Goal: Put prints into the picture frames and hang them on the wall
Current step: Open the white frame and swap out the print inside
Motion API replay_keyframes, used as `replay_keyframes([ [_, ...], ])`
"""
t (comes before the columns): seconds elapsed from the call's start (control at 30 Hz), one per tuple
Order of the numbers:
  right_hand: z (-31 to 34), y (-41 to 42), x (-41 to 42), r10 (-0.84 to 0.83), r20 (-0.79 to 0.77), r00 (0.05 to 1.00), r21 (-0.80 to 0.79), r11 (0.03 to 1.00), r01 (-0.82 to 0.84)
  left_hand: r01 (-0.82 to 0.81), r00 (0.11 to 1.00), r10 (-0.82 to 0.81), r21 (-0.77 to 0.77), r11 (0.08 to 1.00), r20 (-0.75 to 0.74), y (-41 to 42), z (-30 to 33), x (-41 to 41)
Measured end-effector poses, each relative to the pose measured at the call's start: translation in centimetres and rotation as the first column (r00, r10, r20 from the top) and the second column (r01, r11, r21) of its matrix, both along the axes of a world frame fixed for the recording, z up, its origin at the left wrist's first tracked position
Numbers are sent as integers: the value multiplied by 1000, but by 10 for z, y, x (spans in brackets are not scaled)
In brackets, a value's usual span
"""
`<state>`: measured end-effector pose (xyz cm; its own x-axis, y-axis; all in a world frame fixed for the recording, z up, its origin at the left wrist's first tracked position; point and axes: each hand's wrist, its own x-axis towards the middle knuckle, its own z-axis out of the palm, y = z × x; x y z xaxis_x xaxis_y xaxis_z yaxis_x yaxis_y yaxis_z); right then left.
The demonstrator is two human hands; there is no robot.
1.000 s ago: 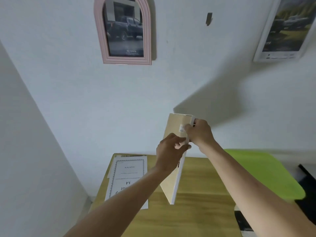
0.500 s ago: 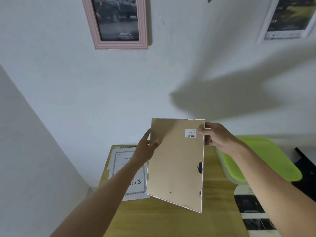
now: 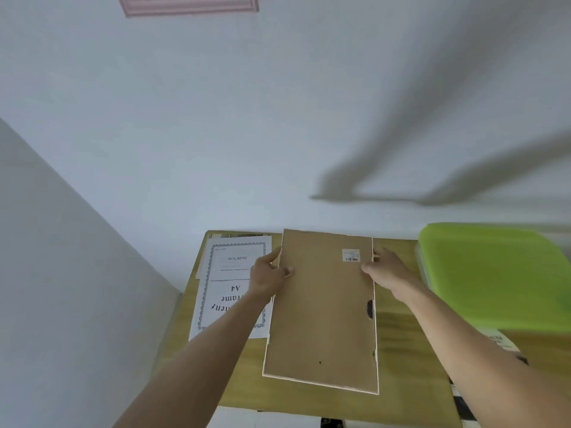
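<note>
A picture frame (image 3: 321,316) with a brown backing board and a thin white rim lies face down, low over the wooden table (image 3: 411,375). A white barcode sticker (image 3: 351,255) sits near its far right corner. My left hand (image 3: 268,274) grips the frame's left edge near the far end. Opposite it, my right hand (image 3: 389,270) grips the right edge. A white A4 insert sheet (image 3: 228,288) with a decorative border lies on the table left of the frame, partly under my left forearm.
A lime-green plastic lid or bin (image 3: 494,276) stands at the table's right side. A printed sheet (image 3: 500,344) pokes out below it. The bottom edge of a pink frame (image 3: 188,4) hangs on the white wall above. A grey side wall closes in on the left.
The frame went from standing on edge, to tilted with its back toward me, to nearly flat and low over the table. My view has tipped downward, so the hung pictures have slid out of sight.
</note>
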<state>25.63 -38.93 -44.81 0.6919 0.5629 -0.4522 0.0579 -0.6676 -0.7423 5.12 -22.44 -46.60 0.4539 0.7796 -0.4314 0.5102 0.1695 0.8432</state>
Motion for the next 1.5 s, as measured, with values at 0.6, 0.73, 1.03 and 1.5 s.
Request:
replay_keyframes([
  [0.6, -124, 28, -22, -1, 137, 991, -116, 993, 17, -136, 921, 137, 29, 990, -363, 4, -81, 5],
  [0.73, -130, 34, -25, -24, 163, 986, -125, 991, 45, -132, 900, 149, 70, 989, -409, 10, -79, 7],
  [1.03, -129, 27, -30, 89, 161, 983, -169, 984, -62, 10, 850, 101, 208, 978, -517, -1, -77, 7],
  [1.5, -119, -29, -106, 85, 279, 956, -369, 929, 25, 368, 794, -138, 286, 885, -592, -46, -80, -43],
])
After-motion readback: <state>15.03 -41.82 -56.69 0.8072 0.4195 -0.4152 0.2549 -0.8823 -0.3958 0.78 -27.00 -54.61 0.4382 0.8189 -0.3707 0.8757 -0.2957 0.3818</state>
